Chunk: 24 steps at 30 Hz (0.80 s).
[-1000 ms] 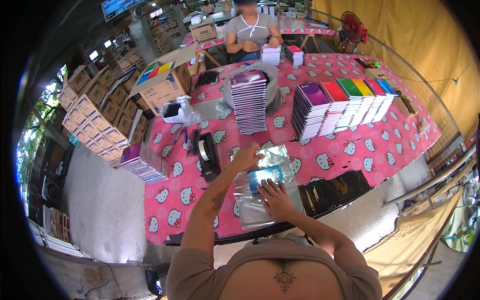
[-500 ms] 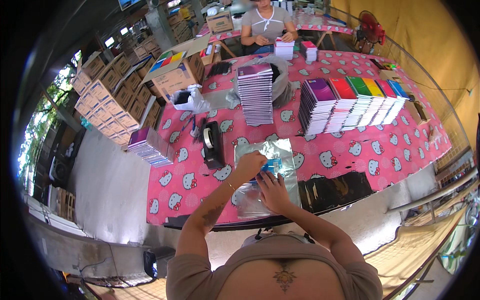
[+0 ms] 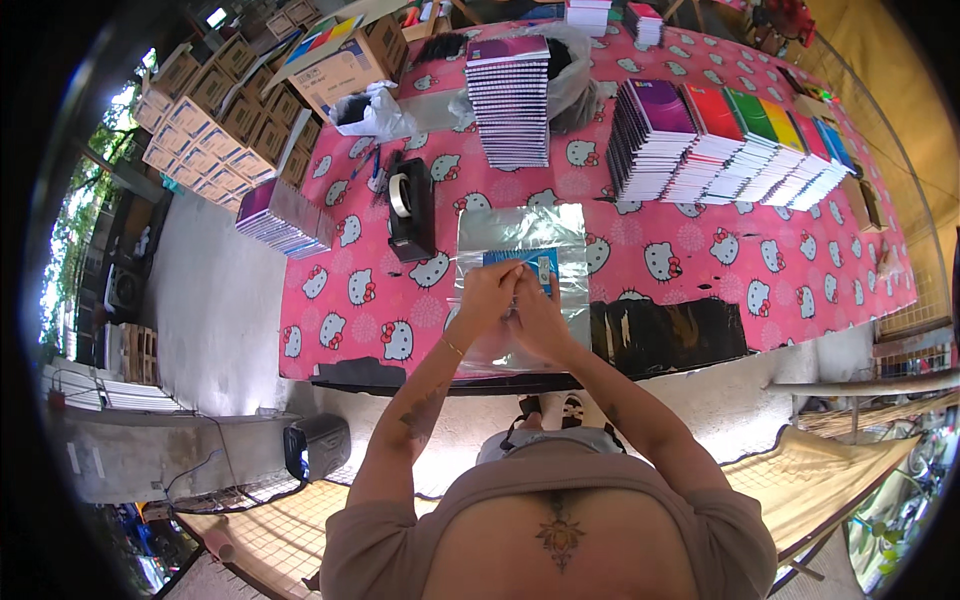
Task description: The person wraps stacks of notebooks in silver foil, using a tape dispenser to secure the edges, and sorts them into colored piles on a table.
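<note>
Both hands meet over the clear plastic sleeves (image 3: 520,245) at the table's (image 3: 700,260) near edge. Left hand (image 3: 487,298) and right hand (image 3: 533,318) pinch a blue booklet (image 3: 522,262). Judgement: square corners, slide flat.

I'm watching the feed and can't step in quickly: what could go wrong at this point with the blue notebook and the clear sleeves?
1. Both hands, left hand and right hand, crowd the blue notebook on a slippery stack of clear plastic sleeves; the stack may shift or crease.
2. The sleeves lie near the table edge; some could slide off.
3. The tape dispenser sits close by the left forearm and might get knocked.
</note>
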Tool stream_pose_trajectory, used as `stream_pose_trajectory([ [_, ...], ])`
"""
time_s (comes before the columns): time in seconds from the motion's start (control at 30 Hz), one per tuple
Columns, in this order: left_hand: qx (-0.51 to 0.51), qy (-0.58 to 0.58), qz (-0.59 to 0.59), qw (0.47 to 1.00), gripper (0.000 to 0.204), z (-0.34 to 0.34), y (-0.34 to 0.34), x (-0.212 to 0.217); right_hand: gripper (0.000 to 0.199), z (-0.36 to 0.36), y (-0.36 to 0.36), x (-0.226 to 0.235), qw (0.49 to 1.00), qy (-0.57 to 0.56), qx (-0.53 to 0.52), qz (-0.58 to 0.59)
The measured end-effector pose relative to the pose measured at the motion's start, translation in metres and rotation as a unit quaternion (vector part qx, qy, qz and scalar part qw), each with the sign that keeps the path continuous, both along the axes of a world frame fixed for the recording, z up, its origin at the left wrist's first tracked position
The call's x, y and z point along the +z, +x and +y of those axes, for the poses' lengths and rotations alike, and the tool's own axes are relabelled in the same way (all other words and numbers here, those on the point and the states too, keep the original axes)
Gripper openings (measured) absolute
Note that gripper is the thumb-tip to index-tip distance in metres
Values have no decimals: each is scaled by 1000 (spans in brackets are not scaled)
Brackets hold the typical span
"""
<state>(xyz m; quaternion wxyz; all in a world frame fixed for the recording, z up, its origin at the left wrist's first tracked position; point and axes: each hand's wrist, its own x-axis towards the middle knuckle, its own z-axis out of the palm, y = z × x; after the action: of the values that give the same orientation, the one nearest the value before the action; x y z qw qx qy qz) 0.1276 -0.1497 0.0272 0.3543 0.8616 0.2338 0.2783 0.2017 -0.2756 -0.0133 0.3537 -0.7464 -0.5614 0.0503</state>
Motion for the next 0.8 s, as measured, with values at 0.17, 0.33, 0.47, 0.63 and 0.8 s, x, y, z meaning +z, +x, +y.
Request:
stream_pose_trajectory([
  [0.17,-9,204,50,978,22,-6,-7,-19,61,16,38,6,973,80,-138,165],
  [0.33,-28,211,110,971,27,-16,-3,-21,31,36,85,41,970,108,214,43],
  [0.47,-33,237,111,964,25,-19,5,-16,27,54,130,41,975,-211,36,54],
  [0.63,8,260,62,964,24,-21,-6,-29,43,26,92,79,966,-51,-50,-247],
  [0.8,-6,237,73,969,25,-22,-4,-24,47,-1,90,60,971,-154,36,-178],
])
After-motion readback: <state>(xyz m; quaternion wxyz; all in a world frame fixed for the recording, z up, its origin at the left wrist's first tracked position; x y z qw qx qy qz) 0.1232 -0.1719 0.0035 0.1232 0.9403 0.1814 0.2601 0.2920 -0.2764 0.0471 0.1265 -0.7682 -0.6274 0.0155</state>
